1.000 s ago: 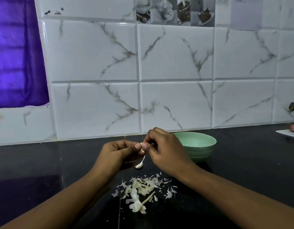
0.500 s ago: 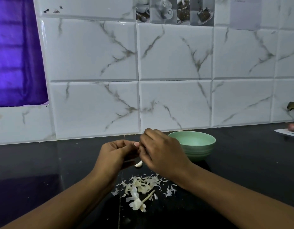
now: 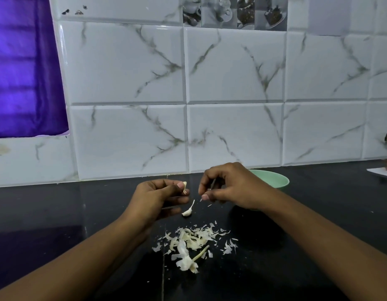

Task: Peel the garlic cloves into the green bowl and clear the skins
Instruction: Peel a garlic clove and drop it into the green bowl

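Green bowl (image 3: 275,180) — contents out of view

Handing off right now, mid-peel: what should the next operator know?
Left hand pinches a garlic clove at its fingertips.
Right hand pinches a thin skin strip.
A second clove lies on the counter between the hands; the skin pile lies nearer the camera.
Green bowl sits behind the right hand, contents hidden.
Left: finish both cloves, bowl them, clear skins.
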`<state>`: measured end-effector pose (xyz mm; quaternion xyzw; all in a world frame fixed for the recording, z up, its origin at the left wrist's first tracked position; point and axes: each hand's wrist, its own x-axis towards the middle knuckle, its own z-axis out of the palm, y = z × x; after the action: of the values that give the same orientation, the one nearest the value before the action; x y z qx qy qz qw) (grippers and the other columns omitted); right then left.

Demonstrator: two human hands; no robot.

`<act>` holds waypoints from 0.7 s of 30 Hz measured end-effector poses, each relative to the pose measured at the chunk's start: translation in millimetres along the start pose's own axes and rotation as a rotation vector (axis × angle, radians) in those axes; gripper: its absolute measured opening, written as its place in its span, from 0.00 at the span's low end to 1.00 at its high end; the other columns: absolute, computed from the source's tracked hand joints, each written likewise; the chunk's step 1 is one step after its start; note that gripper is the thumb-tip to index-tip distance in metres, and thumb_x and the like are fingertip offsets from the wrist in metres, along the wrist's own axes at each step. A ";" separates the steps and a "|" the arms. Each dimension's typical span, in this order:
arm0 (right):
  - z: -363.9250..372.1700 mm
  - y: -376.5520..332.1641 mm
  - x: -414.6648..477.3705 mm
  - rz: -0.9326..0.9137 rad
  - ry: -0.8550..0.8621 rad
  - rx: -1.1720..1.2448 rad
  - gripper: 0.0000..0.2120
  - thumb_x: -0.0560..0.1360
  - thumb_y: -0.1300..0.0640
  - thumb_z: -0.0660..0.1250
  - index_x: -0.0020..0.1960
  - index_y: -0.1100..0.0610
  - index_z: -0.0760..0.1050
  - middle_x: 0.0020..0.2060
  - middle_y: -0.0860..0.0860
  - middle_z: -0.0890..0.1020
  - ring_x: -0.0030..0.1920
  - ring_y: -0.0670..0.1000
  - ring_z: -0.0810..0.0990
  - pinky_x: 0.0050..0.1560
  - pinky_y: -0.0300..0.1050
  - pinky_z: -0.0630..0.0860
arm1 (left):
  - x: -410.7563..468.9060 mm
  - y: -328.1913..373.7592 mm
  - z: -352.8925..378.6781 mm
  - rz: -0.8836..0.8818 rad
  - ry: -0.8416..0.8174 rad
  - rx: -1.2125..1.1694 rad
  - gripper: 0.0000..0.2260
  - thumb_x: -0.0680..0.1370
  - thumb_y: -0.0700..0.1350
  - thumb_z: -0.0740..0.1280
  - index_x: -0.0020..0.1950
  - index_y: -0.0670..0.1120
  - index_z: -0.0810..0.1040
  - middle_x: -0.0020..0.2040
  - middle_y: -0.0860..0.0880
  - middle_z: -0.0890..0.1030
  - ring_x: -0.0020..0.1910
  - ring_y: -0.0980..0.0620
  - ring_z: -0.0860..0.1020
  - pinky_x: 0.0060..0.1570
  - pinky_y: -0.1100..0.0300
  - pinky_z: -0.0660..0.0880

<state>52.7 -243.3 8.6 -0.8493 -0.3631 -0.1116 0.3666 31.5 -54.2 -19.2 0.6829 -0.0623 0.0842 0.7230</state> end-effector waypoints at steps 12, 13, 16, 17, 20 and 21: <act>-1.2 -1.6 -0.6 0.104 -0.167 0.045 0.06 0.77 0.61 0.66 0.49 0.55 0.81 0.41 0.51 0.86 0.43 0.48 0.85 0.52 0.44 0.78 | -4.7 -0.2 2.2 -0.004 -0.047 0.070 0.04 0.75 0.36 0.69 0.45 0.43 0.82 0.37 0.47 0.85 0.33 0.54 0.82 0.28 0.64 0.75; 0.8 -0.1 0.2 0.117 -0.104 0.071 0.06 0.76 0.62 0.67 0.47 0.55 0.82 0.39 0.51 0.86 0.40 0.49 0.84 0.49 0.47 0.80 | -5.0 -0.2 2.5 0.001 -0.048 0.074 0.04 0.75 0.36 0.69 0.44 0.43 0.82 0.37 0.47 0.85 0.32 0.54 0.82 0.28 0.64 0.75; 3.4 0.6 0.1 0.169 0.018 0.150 0.05 0.73 0.66 0.69 0.43 0.58 0.82 0.35 0.53 0.85 0.34 0.50 0.83 0.37 0.42 0.79 | -5.7 0.4 3.7 0.016 -0.053 0.089 0.03 0.74 0.36 0.69 0.44 0.42 0.82 0.36 0.47 0.84 0.32 0.54 0.82 0.28 0.65 0.75; 3.5 0.5 -0.3 0.171 0.055 0.158 0.04 0.71 0.67 0.71 0.43 0.59 0.82 0.34 0.53 0.84 0.33 0.50 0.83 0.34 0.39 0.77 | -6.1 0.3 3.9 0.020 -0.053 0.095 0.03 0.74 0.36 0.69 0.44 0.42 0.82 0.36 0.47 0.84 0.32 0.54 0.82 0.28 0.65 0.75; 5.1 -1.4 -0.6 0.144 0.130 0.139 0.03 0.69 0.65 0.74 0.42 0.60 0.82 0.34 0.54 0.84 0.33 0.49 0.83 0.32 0.37 0.77 | -7.1 -0.2 4.3 0.031 -0.053 0.094 0.03 0.74 0.36 0.69 0.43 0.41 0.82 0.35 0.47 0.84 0.31 0.54 0.81 0.28 0.64 0.76; 6.3 -1.8 -0.4 0.137 0.135 0.126 0.02 0.70 0.64 0.74 0.43 0.60 0.82 0.33 0.54 0.84 0.33 0.48 0.84 0.33 0.37 0.78 | -7.6 -0.2 4.5 0.035 -0.052 0.093 0.02 0.74 0.36 0.69 0.43 0.41 0.82 0.35 0.46 0.84 0.31 0.54 0.81 0.29 0.64 0.76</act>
<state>50.6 -238.2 5.0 -0.8379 -0.2850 -0.1202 0.4498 24.3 -58.9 -20.7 0.7165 -0.0890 0.0819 0.6870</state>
